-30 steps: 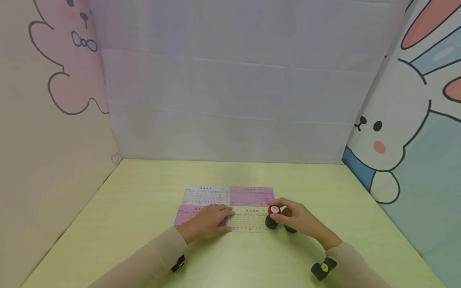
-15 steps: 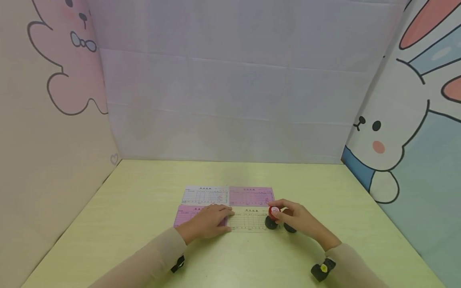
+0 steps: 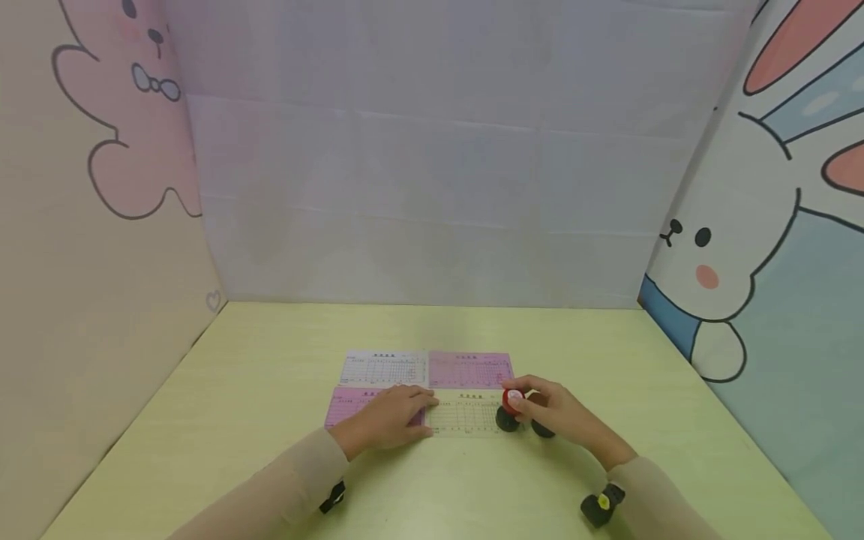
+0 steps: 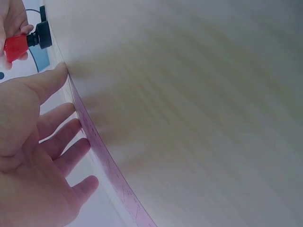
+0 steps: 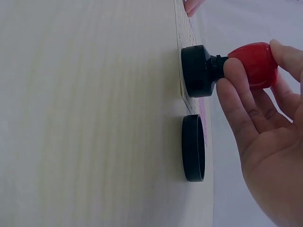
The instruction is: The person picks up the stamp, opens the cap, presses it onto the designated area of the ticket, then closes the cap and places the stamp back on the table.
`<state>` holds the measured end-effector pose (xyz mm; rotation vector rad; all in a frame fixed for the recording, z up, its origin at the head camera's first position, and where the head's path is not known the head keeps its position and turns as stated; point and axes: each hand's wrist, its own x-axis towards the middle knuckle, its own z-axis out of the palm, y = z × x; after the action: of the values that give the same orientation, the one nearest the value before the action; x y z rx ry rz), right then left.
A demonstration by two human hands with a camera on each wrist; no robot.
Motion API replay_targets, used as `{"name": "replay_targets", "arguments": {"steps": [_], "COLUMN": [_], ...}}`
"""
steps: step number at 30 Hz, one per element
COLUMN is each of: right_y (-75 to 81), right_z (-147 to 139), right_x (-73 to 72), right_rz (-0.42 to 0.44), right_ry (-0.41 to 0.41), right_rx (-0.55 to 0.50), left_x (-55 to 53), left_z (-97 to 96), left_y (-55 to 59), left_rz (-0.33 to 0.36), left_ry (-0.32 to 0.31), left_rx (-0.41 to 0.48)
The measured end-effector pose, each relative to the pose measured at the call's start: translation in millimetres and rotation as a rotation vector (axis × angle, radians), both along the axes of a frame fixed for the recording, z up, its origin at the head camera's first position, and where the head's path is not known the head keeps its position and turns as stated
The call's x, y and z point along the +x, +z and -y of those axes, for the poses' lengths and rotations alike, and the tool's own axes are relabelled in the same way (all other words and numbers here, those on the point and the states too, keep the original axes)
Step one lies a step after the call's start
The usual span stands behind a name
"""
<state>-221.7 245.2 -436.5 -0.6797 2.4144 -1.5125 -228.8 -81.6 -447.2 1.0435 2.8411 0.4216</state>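
My right hand point(image 3: 563, 412) grips the red handle of a stamp point(image 5: 255, 64); thumb and fingers wrap the knob. The stamp stands upright, its round black base right at the right end of a pale yellow printed form point(image 3: 466, 420). My left hand point(image 3: 391, 416) lies palm down with fingers extended, across a purple form point(image 3: 347, 403) and the yellow form's left edge. Beside the stamp, under my right hand, a round black cap point(image 5: 192, 149) rests on the table, partly hidden in the head view.
Behind these two lie a white form point(image 3: 385, 369) and a pink form point(image 3: 469, 369), edges meeting in a grid. The pale yellow-green table point(image 3: 270, 337) ends at a white back wall point(image 3: 432, 187). Side walls carry cartoon drawings.
My right thumb has shifted slightly up over the stamp's handle top. The stamp stays in place, and the left hand and forms have not moved; the head view tilts a little.
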Motion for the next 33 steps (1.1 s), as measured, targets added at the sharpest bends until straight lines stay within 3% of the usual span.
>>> {"name": "replay_targets", "arguments": {"steps": [7,17,33], "right_y": [3.2,8.7,7.1], "right_z": [1.5,6.0,6.3], "right_x": [-0.7,5.8,6.5], "right_rz": [0.005,-0.126,-0.114], "right_ry": [0.018,0.038,0.026], "right_rx": [0.016,0.057,0.078], "left_x": [1.9,3.6,1.6], "left_z": [-0.3,-0.2,0.7], "left_y": [2.1,3.8,3.0], "left_rz": [-0.007,-0.006,0.002], "left_ry": [0.001,-0.007,-0.005], "left_rx": [-0.001,0.004,0.003]}}
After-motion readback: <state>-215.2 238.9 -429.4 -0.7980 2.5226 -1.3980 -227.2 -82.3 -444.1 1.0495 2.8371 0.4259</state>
